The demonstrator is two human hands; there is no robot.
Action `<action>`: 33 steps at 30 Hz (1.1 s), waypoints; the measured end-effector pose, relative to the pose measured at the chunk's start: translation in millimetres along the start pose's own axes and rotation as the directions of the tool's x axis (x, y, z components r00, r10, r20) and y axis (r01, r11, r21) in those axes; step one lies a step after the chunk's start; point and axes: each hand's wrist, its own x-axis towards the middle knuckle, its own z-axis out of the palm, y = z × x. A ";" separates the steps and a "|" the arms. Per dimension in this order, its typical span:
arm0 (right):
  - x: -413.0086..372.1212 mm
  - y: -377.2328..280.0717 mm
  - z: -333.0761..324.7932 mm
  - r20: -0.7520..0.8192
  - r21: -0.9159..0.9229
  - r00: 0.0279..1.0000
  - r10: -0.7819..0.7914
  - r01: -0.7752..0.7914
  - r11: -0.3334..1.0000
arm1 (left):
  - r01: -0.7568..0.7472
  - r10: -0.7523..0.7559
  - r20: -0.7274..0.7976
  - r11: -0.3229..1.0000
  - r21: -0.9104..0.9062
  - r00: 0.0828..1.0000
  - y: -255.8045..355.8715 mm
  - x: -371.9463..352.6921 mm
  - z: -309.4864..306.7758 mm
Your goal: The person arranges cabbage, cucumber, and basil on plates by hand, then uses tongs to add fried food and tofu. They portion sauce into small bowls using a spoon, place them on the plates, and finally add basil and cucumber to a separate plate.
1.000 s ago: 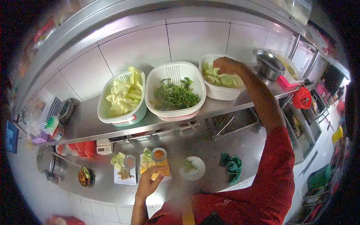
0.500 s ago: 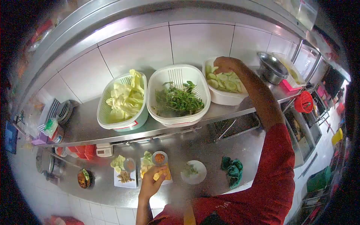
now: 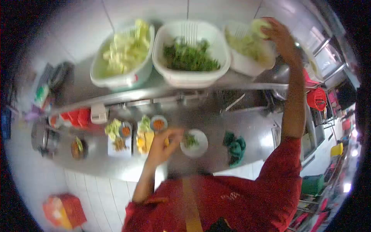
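Observation:
My right hand [image 3: 275,34] is raised over the white basket [image 3: 247,69] at the right of the shelf, its fingers closed on pale green cucumber slices [image 3: 261,28]. More cucumber lies in the basket below. My left hand [image 3: 167,145] hangs over the counter between a plate with yellow food [image 3: 145,141] and a round white plate [image 3: 201,150] bearing green leaves [image 3: 190,140]. Its fingers are blurred, with a gap between thumb and forefinger, and nothing shows in them. A small bowl of red sauce [image 3: 158,123] sits just beyond.
On the shelf stand a basket of leafy herbs [image 3: 191,77] and one of cabbage [image 3: 116,81]. The counter holds another sauced plate [image 3: 119,149], a dark bowl [image 3: 79,149] and a green cloth [image 3: 235,149]. A red basket [image 3: 317,98] hangs at the right.
The view has tilted down and blurred. My right hand has lifted out of the cucumber basket with slices in it. My left hand has moved right, off the yellow food towards the round plate.

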 end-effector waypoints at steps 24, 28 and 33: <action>-357.8 148.6 319.5 0.737 0.163 0.640 0.216 -0.479 0.863 | 0.499 -0.383 -0.373 0.817 0.290 0.845 -163.0 -76.7 130.8; -356.8 143.6 322.1 0.688 0.088 0.719 0.096 -0.215 0.973 | 0.592 -0.457 -0.419 0.754 0.285 0.784 -172.8 -78.0 135.7; -355.2 145.1 328.0 0.644 -0.027 0.755 0.123 -0.139 0.990 | 0.624 -0.479 -0.406 0.665 0.410 0.778 -149.0 -70.2 133.3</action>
